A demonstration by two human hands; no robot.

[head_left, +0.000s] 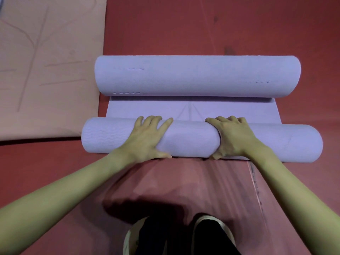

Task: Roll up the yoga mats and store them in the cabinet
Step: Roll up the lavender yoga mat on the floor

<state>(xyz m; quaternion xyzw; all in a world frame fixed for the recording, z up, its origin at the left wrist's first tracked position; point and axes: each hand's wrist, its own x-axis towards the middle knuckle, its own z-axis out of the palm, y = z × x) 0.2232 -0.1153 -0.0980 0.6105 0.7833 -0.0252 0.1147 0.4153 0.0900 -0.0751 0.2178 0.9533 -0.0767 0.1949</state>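
Near roll (193,140) lies crosswise, long axis left-right, directly ahead under both hands. Left hand (149,137) and right hand (233,138) draped over top, fingers curled forward, thumbs at near edge, gripping roll, equally close. Short flat strip (193,109) ahead, then far roll (196,76) blocking path. Pink mat (46,61) flat at left. Cabinet not seen.

purple mat (196,76): matt foam, fine ribbed texture | pink mat (46,61): matt | floor (184,24): matt red
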